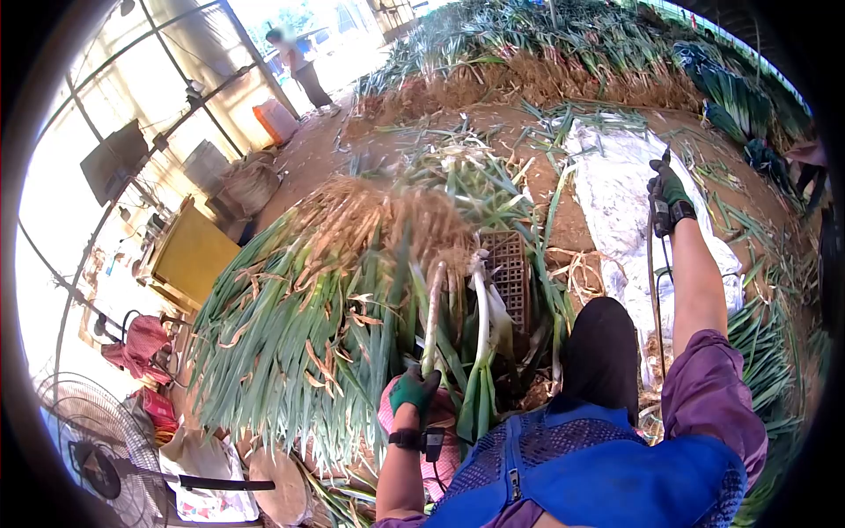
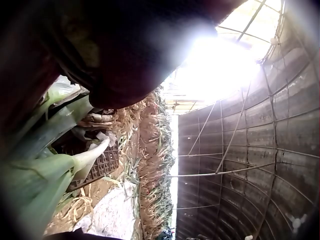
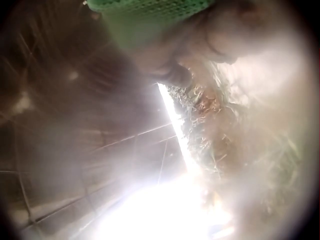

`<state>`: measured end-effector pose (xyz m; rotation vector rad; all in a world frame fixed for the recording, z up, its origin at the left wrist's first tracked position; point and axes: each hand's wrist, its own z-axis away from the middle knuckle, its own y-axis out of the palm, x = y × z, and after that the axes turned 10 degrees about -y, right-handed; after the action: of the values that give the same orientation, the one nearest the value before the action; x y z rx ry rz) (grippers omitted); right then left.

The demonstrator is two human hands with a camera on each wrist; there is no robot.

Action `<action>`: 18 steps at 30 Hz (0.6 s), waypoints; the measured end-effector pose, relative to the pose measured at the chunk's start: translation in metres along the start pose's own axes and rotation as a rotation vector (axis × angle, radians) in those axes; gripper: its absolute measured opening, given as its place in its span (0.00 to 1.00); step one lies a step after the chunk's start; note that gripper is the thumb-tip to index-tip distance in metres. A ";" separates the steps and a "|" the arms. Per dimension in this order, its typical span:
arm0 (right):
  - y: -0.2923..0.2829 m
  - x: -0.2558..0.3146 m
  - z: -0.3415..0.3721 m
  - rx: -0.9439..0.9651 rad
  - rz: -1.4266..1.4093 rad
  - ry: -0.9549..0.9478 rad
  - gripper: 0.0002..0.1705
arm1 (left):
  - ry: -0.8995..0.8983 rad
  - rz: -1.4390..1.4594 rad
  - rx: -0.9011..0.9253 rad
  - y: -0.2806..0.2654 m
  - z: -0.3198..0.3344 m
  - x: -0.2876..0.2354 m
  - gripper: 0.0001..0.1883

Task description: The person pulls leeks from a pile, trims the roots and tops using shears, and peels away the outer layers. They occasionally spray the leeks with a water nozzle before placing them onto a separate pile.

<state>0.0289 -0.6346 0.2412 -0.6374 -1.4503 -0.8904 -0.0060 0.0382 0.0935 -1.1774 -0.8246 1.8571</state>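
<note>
Blue vest (image 1: pixel 590 466) lay nearest the camera, across the bottom of the head view; ahead of it, the gloved left hand (image 1: pixel 414 392) had its fingers curled round a green onion stalk (image 1: pixel 432 321), whose white shank stood up from the grip toward the blurred brown roots (image 1: pixel 440 220); a second stalk (image 1: pixel 481 308) stood just to its right, apart from the hand, its pale stem in front of a brown slatted crate (image 1: pixel 510 277). Left of the held stalk spread a heap of onions (image 1: pixel 273 352), leaves hanging toward the near side; the right hand (image 1: pixel 673 189) was raised well apart from the stalk, over the edge of a white sheet (image 1: pixel 612 180); the right wrist view was too hazed to tell how far its fingers were closed or whether they held anything; a thin dark line (image 1: pixel 656 304) hung below it, nature uncertain.

Risks, as judged: the smooth shank could slip if the left grip were loose; roots could tangle with those of the heap and drag neighbours along if the stalk were pulled sideways; the hanging line could snag if the right arm swung across the crate. Further out: a bank of onions (image 1: pixel 546 84) at the back; a standing person (image 1: pixel 304 75); a fan (image 1: pixel 97 466) at lower left.
</note>
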 end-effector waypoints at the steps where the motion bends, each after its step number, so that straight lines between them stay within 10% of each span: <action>1: 0.002 0.000 -0.001 -0.001 0.025 -0.011 0.18 | -0.011 0.006 0.001 0.003 -0.002 0.003 0.28; 18: 0.011 -0.007 -0.025 0.029 -0.007 -0.108 0.16 | 0.014 0.021 0.012 -0.004 0.004 -0.003 0.29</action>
<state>0.0522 -0.6483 0.2341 -0.6671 -1.5605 -0.8498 -0.0082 0.0375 0.0994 -1.1941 -0.7951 1.8663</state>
